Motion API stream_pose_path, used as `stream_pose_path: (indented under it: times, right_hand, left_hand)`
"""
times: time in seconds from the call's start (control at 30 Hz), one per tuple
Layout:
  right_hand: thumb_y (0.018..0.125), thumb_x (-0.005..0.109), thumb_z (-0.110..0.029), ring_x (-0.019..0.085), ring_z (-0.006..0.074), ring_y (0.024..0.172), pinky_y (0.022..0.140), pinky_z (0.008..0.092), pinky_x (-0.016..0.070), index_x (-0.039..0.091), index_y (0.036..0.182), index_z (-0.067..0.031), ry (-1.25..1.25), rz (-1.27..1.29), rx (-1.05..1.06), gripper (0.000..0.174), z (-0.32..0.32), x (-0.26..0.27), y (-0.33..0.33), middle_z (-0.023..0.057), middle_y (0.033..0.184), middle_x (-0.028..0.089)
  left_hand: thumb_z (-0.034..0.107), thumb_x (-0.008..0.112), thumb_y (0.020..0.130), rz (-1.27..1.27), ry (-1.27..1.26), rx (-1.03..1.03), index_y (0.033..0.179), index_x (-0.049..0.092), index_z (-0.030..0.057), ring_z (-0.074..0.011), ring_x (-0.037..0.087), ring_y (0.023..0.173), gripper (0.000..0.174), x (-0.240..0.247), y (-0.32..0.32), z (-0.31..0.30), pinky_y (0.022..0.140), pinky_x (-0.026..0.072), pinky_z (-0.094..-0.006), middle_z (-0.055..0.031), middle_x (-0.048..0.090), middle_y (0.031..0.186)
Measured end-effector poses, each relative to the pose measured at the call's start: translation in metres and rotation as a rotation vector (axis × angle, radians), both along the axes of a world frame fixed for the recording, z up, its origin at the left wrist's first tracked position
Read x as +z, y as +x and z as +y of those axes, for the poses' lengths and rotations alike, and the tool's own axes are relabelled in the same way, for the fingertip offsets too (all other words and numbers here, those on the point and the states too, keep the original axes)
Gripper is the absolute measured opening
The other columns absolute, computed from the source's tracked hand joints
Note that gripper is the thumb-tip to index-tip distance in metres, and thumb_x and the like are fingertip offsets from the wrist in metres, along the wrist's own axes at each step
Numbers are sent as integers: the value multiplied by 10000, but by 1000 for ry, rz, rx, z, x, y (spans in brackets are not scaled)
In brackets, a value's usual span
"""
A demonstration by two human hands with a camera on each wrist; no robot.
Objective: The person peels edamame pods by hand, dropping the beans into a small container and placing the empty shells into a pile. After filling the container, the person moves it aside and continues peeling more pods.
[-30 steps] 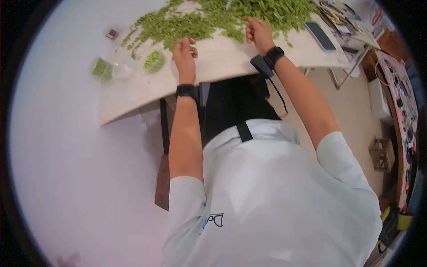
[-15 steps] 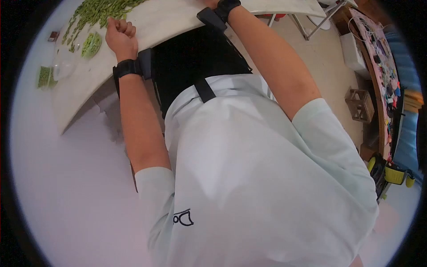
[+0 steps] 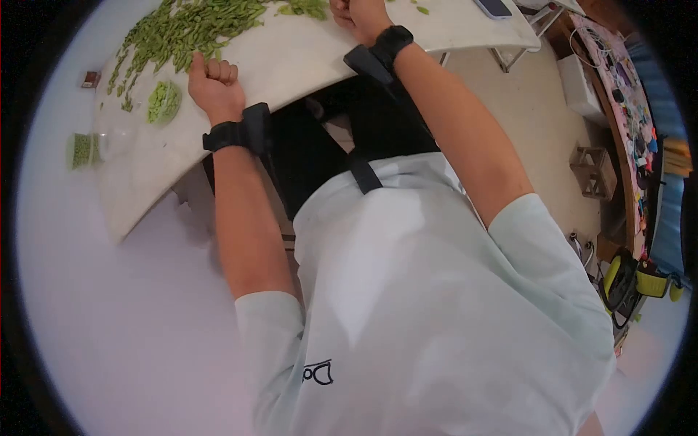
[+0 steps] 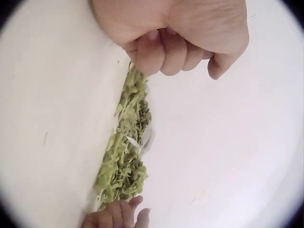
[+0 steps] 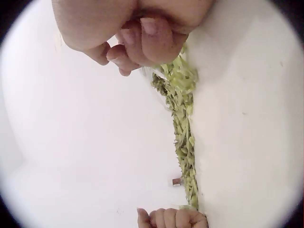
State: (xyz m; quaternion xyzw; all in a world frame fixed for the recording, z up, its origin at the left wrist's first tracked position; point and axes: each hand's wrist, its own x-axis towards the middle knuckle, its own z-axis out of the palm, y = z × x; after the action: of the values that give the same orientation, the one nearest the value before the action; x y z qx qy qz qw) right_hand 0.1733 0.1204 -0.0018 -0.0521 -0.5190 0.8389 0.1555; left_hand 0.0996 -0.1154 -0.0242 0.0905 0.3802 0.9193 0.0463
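Over the near left part of the table (image 3: 291, 69), my left hand (image 3: 216, 87) is a fist with the thumb standing up, and no object shows in it. Green bean pods (image 3: 193, 33) lie spread just beyond it. A clear bowl of light green beans (image 3: 164, 102) stands to its left. My right hand (image 3: 361, 18), partly cut off by the top edge of the head view, also has curled fingers. In the right wrist view, its fingers (image 5: 159, 40) fold toward the palm with no object visible. More green pods (image 5: 183, 114) lie behind it.
A clear tub of small green beans (image 3: 82, 150) and a clear plastic piece (image 3: 118, 142) are at the table's left edge. A phone (image 3: 494, 7) lies at the back right. A cluttered bench (image 3: 614, 109) and a wooden crate (image 3: 592, 172) are off to the right.
The head view has swung, so the table sits farther left and higher. My left hand's fingers have curled from loose into a fist. Both hands are lifted back from the pods.
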Motion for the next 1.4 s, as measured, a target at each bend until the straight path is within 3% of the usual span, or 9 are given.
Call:
stream_pose_path:
  times: [0.17,0.6,0.63,0.73,0.77,1.0,1.2,1.4]
  right_hand:
    - [996,426,-307,204,78,421,403,260,194,581,942,-27,50,10,14,324,2,0,-4,-30,523,319]
    - [971,466,-369,189,65,406,395,235,152,536,896,-56,-75,-31,-12,329,2,-2,-35,-45,510,301]
    - [978,449,-329,255,86,413,404,256,226,531,844,-40,-69,-57,-9,328,4,1,-36,-9,511,350]
    - [966,448,-294,274,60,460,410,229,202,558,980,-48,-171,-73,3,269,7,-7,-36,-34,558,343]
    - [973,432,-331,200,53,455,414,235,137,541,939,-56,-141,-88,-28,298,5,-6,-36,-43,531,286]
    - [970,461,-315,241,47,417,387,226,180,529,906,-15,-149,-157,-69,314,4,-2,-33,-39,500,308]
    - [967,468,-303,264,36,435,397,214,195,533,898,-18,-97,-201,-96,300,1,-2,-32,-44,529,358]
    - [957,496,-308,296,36,446,407,210,217,538,871,-26,-63,-311,-82,298,3,-1,-33,-45,554,393]
  left_hand:
    - [123,473,945,2,17,-17,644,234,141,-95,112,486,384,-2,-18,7,452,139,-288,35,159,544]
    - [88,473,929,-54,-35,67,628,224,148,-90,110,486,396,7,-50,32,447,130,-279,40,162,541]
    - [86,474,928,-78,-28,65,630,227,147,-88,111,483,392,7,-51,33,445,131,-278,40,162,538]
    - [81,474,928,-108,-3,70,636,235,141,-84,116,472,382,7,-58,37,440,135,-277,41,163,531]
    - [80,471,929,-111,-5,78,637,238,139,-81,118,467,378,6,-56,36,439,136,-277,40,164,528]
    - [102,452,949,-71,-87,53,651,256,144,-81,112,469,359,2,-47,30,444,137,-275,40,150,528]
    - [-17,474,900,-69,-72,152,623,227,123,-63,142,444,397,5,-44,39,418,133,-263,37,221,516]
    - [10,493,901,-55,-296,219,615,229,117,-46,187,459,404,6,-42,45,425,149,-251,42,225,523]
